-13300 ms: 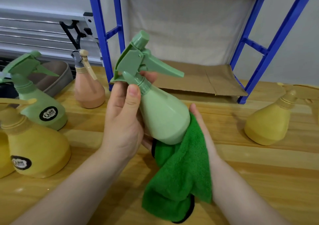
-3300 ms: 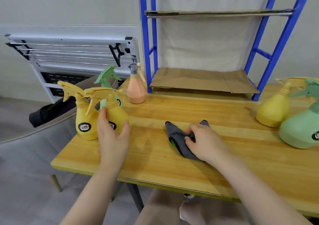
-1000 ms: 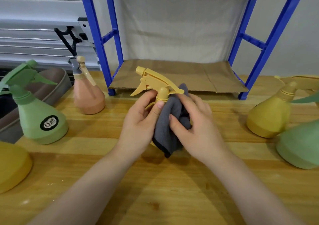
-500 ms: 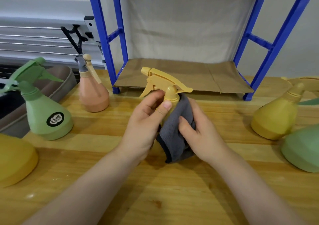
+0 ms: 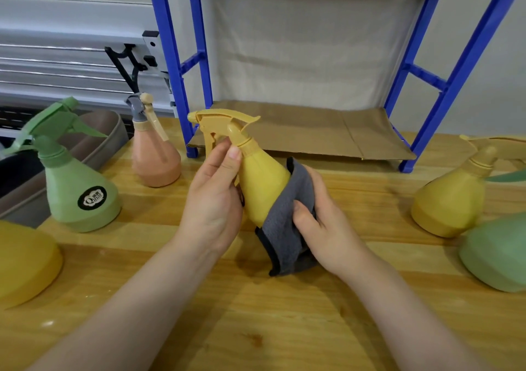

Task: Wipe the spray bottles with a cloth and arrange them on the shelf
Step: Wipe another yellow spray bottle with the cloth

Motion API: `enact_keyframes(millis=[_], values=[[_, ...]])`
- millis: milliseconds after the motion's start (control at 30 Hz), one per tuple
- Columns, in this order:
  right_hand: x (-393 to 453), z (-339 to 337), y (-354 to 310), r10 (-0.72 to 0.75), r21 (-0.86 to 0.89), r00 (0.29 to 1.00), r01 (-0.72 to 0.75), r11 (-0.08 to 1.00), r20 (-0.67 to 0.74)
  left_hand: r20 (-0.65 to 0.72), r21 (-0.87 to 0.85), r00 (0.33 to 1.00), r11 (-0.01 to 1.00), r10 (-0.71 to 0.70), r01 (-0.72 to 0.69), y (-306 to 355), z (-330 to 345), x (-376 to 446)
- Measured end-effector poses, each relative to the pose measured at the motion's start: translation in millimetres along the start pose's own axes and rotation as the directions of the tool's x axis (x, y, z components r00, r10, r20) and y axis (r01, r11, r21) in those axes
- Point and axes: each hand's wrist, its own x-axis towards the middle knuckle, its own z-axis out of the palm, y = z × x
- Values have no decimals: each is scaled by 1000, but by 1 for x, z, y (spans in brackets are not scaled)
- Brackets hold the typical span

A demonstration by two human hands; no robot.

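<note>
Mid-wipe: left hand (image 5: 212, 200) gripping yellow spray bottle (image 5: 263, 185) by the neck above the counter (image 5: 256, 328), right hand (image 5: 321, 222) pressing gray cloth (image 5: 287, 228) round its base. Probably next: finish, then shelf (image 5: 313, 131) at 12 o'clock.

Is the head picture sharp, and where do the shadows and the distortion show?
Head view: centre sharp; hands' soft shadows fall on the wooden table toward the viewer; blue metal shelf posts splay outward from wide-angle distortion; green spray bottle at the right edge looks soft.
</note>
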Motion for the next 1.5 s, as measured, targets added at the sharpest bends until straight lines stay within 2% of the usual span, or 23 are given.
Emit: enact_keyframes(millis=[267,500,633,733,933,1033,1233,1367,1500], values=[[0,1,-1,28,55,1000,-27,998,-11,-115,-84,993,996,-15,6,2,-4,5],[1,1,-1,38,71,999,-39,997,12,-122,-123,992,992,-20,5,10,-6,8],[-4,19,-3,31,-66,994,-25,998,103,-101,-225,992,973,-78,54,14,-6,10],[-5,29,-5,43,37,988,-49,998,147,-86,-250,992,966,-97,73,16,-6,10],[0,18,-9,67,237,997,-56,970,-39,-138,-244,989,970,-60,25,22,-9,13],[3,13,-13,89,353,982,-25,935,-167,-144,-169,989,986,-17,-8,22,-10,11],[6,-7,-23,199,658,918,84,748,-343,-47,-7,996,997,75,-76,26,-13,13],[10,-23,-27,238,678,861,156,718,-450,-30,70,997,995,73,-71,25,-14,14],[8,-30,-36,193,651,867,182,737,-460,-4,126,997,989,74,-73,21,-12,11]])
